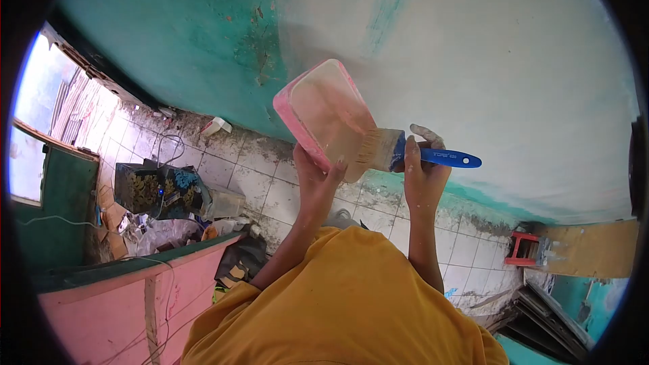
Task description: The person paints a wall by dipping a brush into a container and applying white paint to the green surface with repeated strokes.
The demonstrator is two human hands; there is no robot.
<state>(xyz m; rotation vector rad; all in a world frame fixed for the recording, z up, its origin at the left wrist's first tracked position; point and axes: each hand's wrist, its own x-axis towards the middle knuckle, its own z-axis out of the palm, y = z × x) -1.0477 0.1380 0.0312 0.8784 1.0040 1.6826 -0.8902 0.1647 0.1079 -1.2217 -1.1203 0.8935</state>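
A pink rectangular tub (pixel 297 119) with a whitish inside is tilted in front of the wall. My left hand (pixel 318 179) is closed on its near edge, the thumb over the rim. In my right hand (pixel 424 162) is a wide paintbrush (pixel 449 157) with a blue handle, gripped near the ferrule. Its pale bristles point left and lie at the tub's near right corner. Whitish smears mark my right fingers. The tub's contents are pale and hard to make out.
Ahead stands a wall (pixel 473 61), part white, part green. A dark patterned box (pixel 162 190) with cables sits on the tiled floor (pixel 263 192) at left, near a pink panel (pixel 142 297). To the right are a red stool (pixel 522 249) and a wooden board (pixel 588 249).
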